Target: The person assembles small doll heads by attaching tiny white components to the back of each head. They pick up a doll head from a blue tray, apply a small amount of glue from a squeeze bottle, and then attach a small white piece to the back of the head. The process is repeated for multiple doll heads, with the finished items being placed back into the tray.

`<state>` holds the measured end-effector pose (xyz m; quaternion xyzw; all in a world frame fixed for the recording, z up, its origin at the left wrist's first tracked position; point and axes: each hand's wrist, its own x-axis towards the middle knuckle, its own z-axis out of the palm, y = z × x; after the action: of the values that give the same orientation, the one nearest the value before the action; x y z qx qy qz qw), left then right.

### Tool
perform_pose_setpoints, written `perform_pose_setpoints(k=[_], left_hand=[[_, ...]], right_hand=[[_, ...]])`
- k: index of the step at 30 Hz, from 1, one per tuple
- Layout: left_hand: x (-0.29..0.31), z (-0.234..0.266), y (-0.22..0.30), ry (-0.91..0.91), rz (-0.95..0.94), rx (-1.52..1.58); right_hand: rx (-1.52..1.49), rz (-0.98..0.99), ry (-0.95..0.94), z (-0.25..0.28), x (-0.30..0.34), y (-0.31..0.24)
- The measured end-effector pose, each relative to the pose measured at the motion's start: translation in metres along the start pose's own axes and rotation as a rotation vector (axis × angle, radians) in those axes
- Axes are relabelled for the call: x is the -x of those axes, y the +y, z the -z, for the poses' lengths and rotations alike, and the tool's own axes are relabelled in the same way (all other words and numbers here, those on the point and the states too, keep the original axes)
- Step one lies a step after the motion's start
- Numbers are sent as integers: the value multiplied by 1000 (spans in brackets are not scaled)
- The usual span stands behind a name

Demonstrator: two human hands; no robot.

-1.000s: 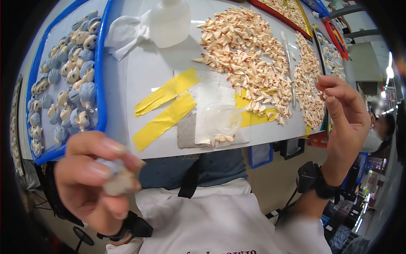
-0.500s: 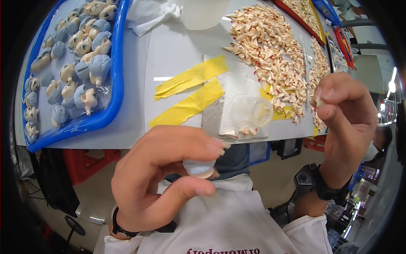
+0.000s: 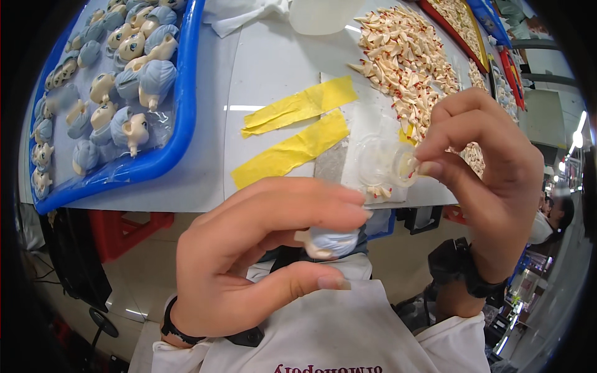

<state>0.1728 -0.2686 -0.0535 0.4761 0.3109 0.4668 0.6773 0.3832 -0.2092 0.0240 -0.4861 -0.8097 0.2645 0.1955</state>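
Note:
My left hand (image 3: 267,248) is closed around a small doll head (image 3: 336,244) with pale blue hair, held in front of the table edge. Its hair side faces right, and part of it is hidden by my fingers. Thumb and forefinger of my right hand (image 3: 485,149) are pinched on a tiny pale piece, mostly covered by the fingertips. Those fingertips are at the rim of a small clear plastic cup (image 3: 376,156) on the table. Beside the cup lie a few pale pieces with red tips (image 3: 378,191).
A blue tray (image 3: 186,93) of doll heads stands at left. Two yellow tape strips (image 3: 292,149) stick to the table. A large heap of pale red-tipped pieces (image 3: 410,62) spreads beyond the cup. White cloth (image 3: 245,13) and a translucent container (image 3: 320,15) lie at the back.
My right hand has moved left and slightly down, to the clear cup. My left hand has shifted right, and the doll head has turned in its fingers, showing more hair.

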Motion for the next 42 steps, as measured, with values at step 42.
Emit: perform_pose_setpoints(k=[42], left_hand=[[-12,-10,3,11,-411,-435]], right_hand=[[-253,266,104,-27,22,-8]])
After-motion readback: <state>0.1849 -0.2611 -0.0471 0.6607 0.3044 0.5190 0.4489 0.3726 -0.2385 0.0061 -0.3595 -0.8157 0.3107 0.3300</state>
